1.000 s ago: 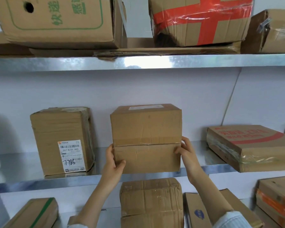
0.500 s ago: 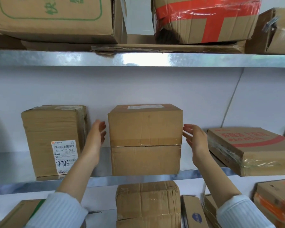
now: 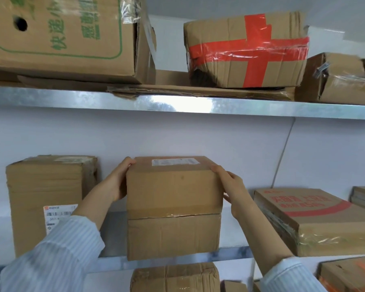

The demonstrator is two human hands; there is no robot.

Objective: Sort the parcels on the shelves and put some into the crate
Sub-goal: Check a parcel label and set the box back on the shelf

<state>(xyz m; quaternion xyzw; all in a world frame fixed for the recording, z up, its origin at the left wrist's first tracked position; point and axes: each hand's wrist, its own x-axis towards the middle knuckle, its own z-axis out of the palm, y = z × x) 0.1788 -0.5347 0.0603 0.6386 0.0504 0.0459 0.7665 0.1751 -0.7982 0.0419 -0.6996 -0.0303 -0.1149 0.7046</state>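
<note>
A plain brown cardboard parcel point(image 3: 174, 207) with a white label on top stands at the front edge of the middle metal shelf point(image 3: 230, 255). My left hand point(image 3: 119, 182) presses against its upper left side, fingers curled over the top back corner. My right hand point(image 3: 230, 187) grips its upper right edge. Both hands hold the parcel between them. No crate is in view.
A tall parcel with a barcode label point(image 3: 44, 203) stands to the left, a flat parcel with red print point(image 3: 316, 220) to the right. The upper shelf point(image 3: 177, 104) carries a green-printed box point(image 3: 61, 36) and a red-taped box point(image 3: 247, 51). More parcels sit below.
My hands let go of the parcel's lower corners, opened beside it, then closed on its upper sides. The camera tilted upward, showing more of the top shelf.
</note>
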